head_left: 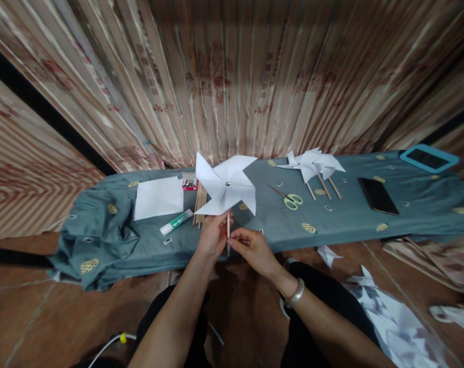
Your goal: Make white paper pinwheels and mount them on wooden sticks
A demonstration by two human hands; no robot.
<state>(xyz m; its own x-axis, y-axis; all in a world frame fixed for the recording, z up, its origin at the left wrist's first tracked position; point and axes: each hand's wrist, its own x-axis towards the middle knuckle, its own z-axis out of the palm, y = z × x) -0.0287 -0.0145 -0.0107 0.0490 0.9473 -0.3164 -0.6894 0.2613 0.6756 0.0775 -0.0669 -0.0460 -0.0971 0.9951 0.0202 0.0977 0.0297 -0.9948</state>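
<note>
Holding a white paper pinwheel (225, 187) by its wooden stick (228, 231), your left hand (213, 236) and right hand (252, 248) meet at the centre of the frame, just below the near edge of the tabletop (343, 225). Your left hand is closed around the stick just under the paper vanes; your right hand pinches the same stick from the right, slightly lower. The pinwheel stands upright above both hands, its vanes joined at a small metal pin at the hub.

Left of centre on the teal cloth lie a sheet of white paper (158, 197), a glue tube (176, 221) with a green label, a bundle of wooden sticks (199, 203) partly hidden behind the pinwheel, and a small red box (189, 184). Right of centre lie green-handled scissors (289, 198), then a group of finished pinwheels (313, 164) lying flat with their sticks pointing toward you. A black phone (377, 196) rests farther right, and a blue-framed tablet (428, 158) sits at the upper right. Paper scraps (393, 322) cover the floor at the lower right.
</note>
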